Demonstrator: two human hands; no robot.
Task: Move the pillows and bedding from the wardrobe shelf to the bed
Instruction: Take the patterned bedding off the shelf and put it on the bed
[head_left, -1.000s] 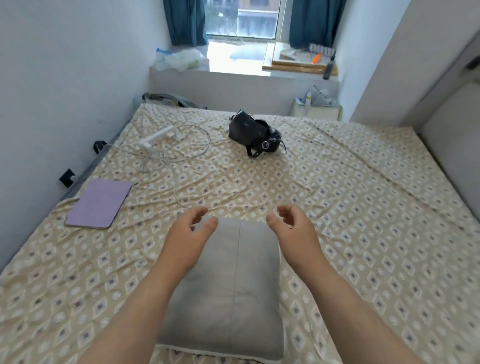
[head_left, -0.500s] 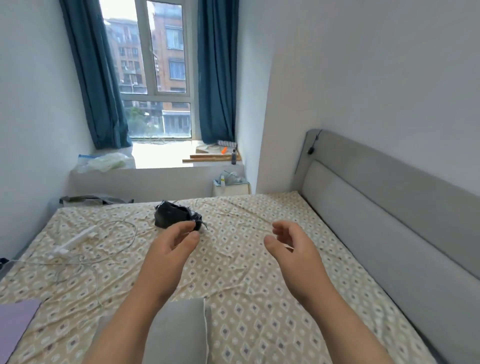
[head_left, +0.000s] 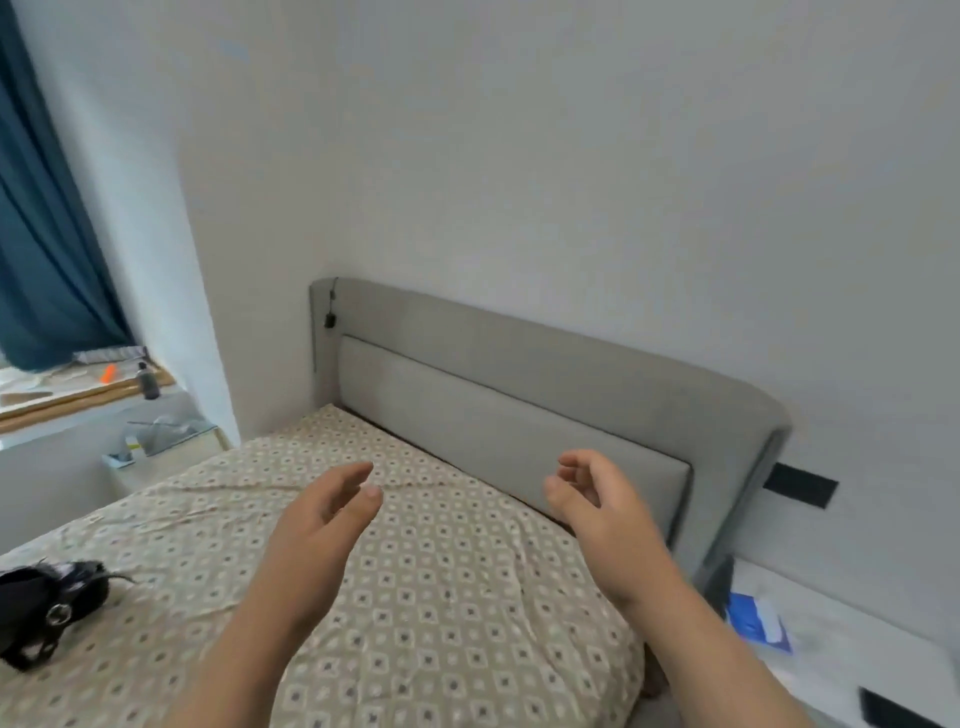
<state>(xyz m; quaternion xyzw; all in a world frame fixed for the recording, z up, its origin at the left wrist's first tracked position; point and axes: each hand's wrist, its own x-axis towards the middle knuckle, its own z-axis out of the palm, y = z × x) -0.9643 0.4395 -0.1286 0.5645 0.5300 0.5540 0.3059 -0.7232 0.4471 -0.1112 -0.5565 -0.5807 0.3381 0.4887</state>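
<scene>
The bed (head_left: 457, 587) with a beige diamond-patterned sheet fills the lower middle of the head view. Its grey padded headboard (head_left: 519, 415) runs along the white wall on the right. My left hand (head_left: 317, 530) hovers above the sheet, fingers apart and holding nothing. My right hand (head_left: 602, 514) is raised beside it, nearer the headboard, fingers loosely curled and empty. No pillow, bedding or wardrobe shelf is in view.
A black bag (head_left: 47, 597) lies on the sheet at the left edge. A white bedside table (head_left: 841, 654) with a blue item (head_left: 753, 621) stands at the lower right. A window ledge with a dark bottle (head_left: 149, 382) and a teal curtain (head_left: 47, 249) are at the left.
The view has swung right, from the grey pillow lying on the bed to the headboard and bedside table. The pillow has left the frame. Both hands stay empty and raised.
</scene>
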